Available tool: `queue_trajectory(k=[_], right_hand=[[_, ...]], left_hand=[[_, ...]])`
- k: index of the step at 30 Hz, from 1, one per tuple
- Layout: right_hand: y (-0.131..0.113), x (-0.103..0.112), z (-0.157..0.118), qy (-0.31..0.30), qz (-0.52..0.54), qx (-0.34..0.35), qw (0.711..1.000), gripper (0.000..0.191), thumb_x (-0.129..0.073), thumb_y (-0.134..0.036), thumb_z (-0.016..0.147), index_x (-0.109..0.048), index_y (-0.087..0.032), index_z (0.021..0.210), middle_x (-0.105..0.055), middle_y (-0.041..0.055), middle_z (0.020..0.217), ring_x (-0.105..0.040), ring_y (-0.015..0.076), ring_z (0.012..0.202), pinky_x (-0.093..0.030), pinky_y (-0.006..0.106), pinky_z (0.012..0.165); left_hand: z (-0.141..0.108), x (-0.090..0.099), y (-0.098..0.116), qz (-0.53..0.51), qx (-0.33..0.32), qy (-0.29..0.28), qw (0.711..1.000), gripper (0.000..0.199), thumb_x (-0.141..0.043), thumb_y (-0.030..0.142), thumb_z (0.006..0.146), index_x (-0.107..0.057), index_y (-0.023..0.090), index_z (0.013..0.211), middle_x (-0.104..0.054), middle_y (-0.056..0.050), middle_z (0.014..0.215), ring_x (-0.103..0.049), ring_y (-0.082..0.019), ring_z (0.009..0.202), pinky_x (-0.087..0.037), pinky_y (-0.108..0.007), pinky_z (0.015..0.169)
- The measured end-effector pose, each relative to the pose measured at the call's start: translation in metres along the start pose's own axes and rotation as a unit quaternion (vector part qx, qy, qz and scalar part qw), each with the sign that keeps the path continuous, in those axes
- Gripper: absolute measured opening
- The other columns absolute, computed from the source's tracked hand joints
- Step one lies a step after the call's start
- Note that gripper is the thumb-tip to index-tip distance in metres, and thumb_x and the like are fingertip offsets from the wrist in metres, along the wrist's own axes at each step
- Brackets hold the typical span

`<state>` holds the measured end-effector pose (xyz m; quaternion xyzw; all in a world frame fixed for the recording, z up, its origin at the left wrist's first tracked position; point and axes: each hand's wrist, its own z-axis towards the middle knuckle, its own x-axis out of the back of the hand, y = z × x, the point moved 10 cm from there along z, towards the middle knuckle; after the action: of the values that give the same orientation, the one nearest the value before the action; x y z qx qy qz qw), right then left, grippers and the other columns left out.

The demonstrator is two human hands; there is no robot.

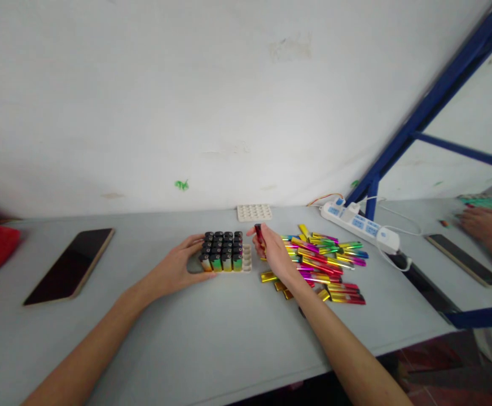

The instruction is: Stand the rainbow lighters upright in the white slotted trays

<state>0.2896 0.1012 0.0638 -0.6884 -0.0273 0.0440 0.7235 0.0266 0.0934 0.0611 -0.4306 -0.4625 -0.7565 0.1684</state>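
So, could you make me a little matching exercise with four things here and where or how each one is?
1. left hand
2. right hand
3. far tray
4. power strip

A. has plugs in it
B. holding one lighter
C. at the left end of the standing lighters
D. near the wall

Pairs: 1-C, 2-B, 3-D, 4-A

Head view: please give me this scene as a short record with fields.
Left hand: curved around the left end of the near tray
Right hand: holding a dark-topped lighter
Near tray: black-topped lighters upright in rows, bare slots at right
Right side: loose pile of shiny coloured lighters; white power strip
Behind: second tray
Left side: dark-screened device
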Motion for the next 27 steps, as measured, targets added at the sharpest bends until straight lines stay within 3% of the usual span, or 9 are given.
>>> queue_trajectory(k=[3,5,9,13,16,21,27], right_hand=[[-0.005,0.004,0.000,0.005,-0.040,0.057,0.998,0.068,-0.069,-0.094,0.111,-0.078,-0.028,0.121,-0.074,0.0010,0.093,-0.068,0.0230,0.080,-0.057,0.036,0.074],[-0.006,0.004,0.000,-0.003,-0.066,0.083,0.994,0.056,-0.074,-0.084,0.113,-0.076,-0.029,0.125,-0.083,0.0039,0.103,-0.079,0.0269,0.094,-0.066,0.040,0.089],[-0.007,0.006,-0.001,-0.009,-0.085,0.121,0.989,0.037,-0.073,-0.065,0.120,-0.069,-0.031,0.132,-0.092,0.0071,0.112,-0.090,0.0325,0.116,-0.070,0.048,0.112],[-0.008,0.003,-0.003,-0.029,-0.179,0.138,0.974,0.021,-0.067,-0.045,0.124,-0.063,-0.031,0.140,-0.095,0.0091,0.121,-0.093,0.0339,0.120,-0.070,0.046,0.108],[-0.010,-0.003,-0.005,-0.059,-0.271,0.155,0.948,0.022,-0.066,-0.036,0.125,-0.063,-0.030,0.146,-0.095,0.0098,0.125,-0.093,0.0348,0.117,-0.069,0.045,0.104],[-0.011,-0.007,-0.001,-0.092,-0.326,0.156,0.928,0.025,-0.061,-0.026,0.127,-0.061,-0.028,0.153,-0.094,0.0113,0.124,-0.092,0.0346,0.116,-0.067,0.043,0.102],[-0.010,-0.013,0.001,-0.136,-0.395,0.143,0.897,0.020,-0.068,-0.020,0.127,-0.069,-0.028,0.145,-0.094,0.0099,0.124,-0.092,0.0325,0.117,-0.064,0.038,0.100]], left_hand=[[0.000,0.000,0.001,-0.001,0.007,-0.002,1.000,0.075,-0.095,0.072,0.098,-0.090,0.020,0.152,-0.080,-0.020,0.179,-0.077,-0.049,0.166,-0.058,-0.065,0.150],[0.000,0.000,0.001,-0.001,0.013,-0.005,1.000,0.075,-0.094,0.071,0.098,-0.090,0.019,0.152,-0.080,-0.020,0.179,-0.077,-0.050,0.165,-0.057,-0.064,0.150],[0.000,0.000,0.001,0.002,0.014,-0.005,1.000,0.073,-0.094,0.071,0.096,-0.091,0.024,0.152,-0.081,-0.016,0.178,-0.078,-0.050,0.163,-0.058,-0.063,0.150],[0.000,0.000,-0.002,0.005,0.015,-0.004,1.000,0.076,-0.095,0.073,0.095,-0.090,0.025,0.153,-0.081,-0.015,0.179,-0.077,-0.051,0.164,-0.059,-0.063,0.149],[0.000,-0.001,-0.004,0.012,0.017,-0.003,1.000,0.076,-0.096,0.072,0.095,-0.090,0.024,0.154,-0.081,-0.015,0.178,-0.078,-0.050,0.164,-0.059,-0.061,0.149],[0.000,-0.001,-0.004,0.018,0.010,0.002,1.000,0.080,-0.095,0.078,0.096,-0.090,0.025,0.155,-0.081,-0.017,0.178,-0.078,-0.049,0.164,-0.061,-0.063,0.147],[0.001,-0.001,-0.007,0.022,0.008,0.005,1.000,0.082,-0.095,0.081,0.095,-0.090,0.026,0.156,-0.083,-0.018,0.176,-0.080,-0.051,0.161,-0.062,-0.066,0.146]])
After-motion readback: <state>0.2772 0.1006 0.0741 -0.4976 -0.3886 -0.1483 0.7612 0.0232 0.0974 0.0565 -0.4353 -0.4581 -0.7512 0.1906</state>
